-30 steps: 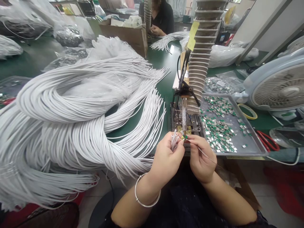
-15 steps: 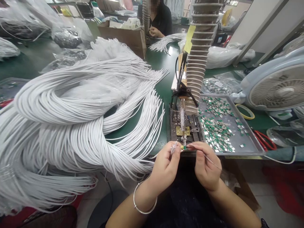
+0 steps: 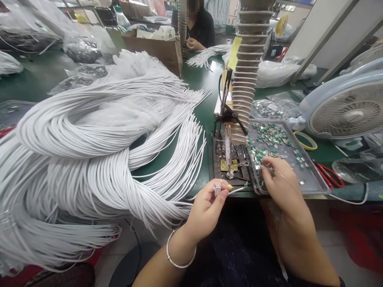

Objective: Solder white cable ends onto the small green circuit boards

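My left hand (image 3: 209,209) is closed around several white cables (image 3: 218,188), their cut ends poking up between the fingers. One white cable (image 3: 237,189) sticks out to the right, with a small green circuit board (image 3: 246,185) on its end. A yellow bit shows at my left fingertips. My right hand (image 3: 283,187) is over the grey tray (image 3: 317,185), thumb and forefinger at the small green-and-silver boards (image 3: 271,135). A thin solder wire (image 3: 283,177) runs across that hand. Whether a board is between its fingertips I cannot make out. A soldering iron (image 3: 228,145) points down in its stand, left of the tray.
Large bundles of white cable (image 3: 98,179) cover the left side. A ribbed duct (image 3: 247,79) hangs behind the iron. Right of the tray are red-handled pliers (image 3: 329,175), a yellow tape roll (image 3: 305,140) and a fan (image 3: 350,107). Another person (image 3: 200,30) sits opposite.
My right hand has moved right, from beside the iron tip to the boards in the tray. My left hand has shifted slightly left and down, and the cable with its board now shows clear of the iron.
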Demonstrator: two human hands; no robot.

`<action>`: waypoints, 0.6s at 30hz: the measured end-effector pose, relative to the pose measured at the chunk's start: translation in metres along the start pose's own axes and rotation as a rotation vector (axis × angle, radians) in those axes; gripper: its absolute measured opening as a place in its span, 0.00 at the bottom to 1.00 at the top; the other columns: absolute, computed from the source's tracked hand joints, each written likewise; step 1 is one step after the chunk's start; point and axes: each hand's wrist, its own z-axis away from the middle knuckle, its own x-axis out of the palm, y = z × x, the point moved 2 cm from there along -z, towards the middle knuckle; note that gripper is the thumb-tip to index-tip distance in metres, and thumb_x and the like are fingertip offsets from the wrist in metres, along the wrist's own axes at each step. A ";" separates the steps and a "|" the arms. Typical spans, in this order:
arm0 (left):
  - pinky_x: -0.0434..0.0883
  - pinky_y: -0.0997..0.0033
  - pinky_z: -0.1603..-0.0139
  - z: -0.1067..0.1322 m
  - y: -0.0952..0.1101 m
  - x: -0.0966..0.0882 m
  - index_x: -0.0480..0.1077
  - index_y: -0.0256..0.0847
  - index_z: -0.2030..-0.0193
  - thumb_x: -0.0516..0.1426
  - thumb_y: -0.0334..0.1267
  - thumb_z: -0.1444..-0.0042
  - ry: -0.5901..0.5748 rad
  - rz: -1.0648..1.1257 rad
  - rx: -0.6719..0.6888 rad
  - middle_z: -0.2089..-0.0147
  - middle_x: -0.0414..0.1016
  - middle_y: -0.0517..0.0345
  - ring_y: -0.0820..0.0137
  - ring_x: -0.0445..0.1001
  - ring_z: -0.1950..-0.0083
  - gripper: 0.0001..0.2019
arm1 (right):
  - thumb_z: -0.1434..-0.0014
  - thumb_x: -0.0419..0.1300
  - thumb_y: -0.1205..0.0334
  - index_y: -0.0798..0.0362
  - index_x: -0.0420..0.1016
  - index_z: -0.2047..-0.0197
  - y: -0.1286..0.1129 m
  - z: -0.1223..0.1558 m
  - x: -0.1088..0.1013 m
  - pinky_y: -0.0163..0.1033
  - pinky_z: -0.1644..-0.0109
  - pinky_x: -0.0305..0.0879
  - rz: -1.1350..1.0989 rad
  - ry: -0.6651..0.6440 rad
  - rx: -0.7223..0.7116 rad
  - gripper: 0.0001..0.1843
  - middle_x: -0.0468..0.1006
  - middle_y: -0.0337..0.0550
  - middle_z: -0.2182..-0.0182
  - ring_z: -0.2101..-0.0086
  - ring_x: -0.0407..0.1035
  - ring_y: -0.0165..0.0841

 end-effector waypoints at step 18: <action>0.63 0.71 0.61 -0.005 -0.004 0.005 0.66 0.37 0.58 0.56 0.49 0.42 -0.020 0.207 -0.054 0.73 0.65 0.62 0.74 0.64 0.69 0.15 | 0.39 0.50 0.68 0.52 0.69 0.60 -0.019 -0.004 -0.005 0.38 0.62 0.65 -0.113 0.032 -0.084 0.07 0.73 0.41 0.71 0.68 0.69 0.32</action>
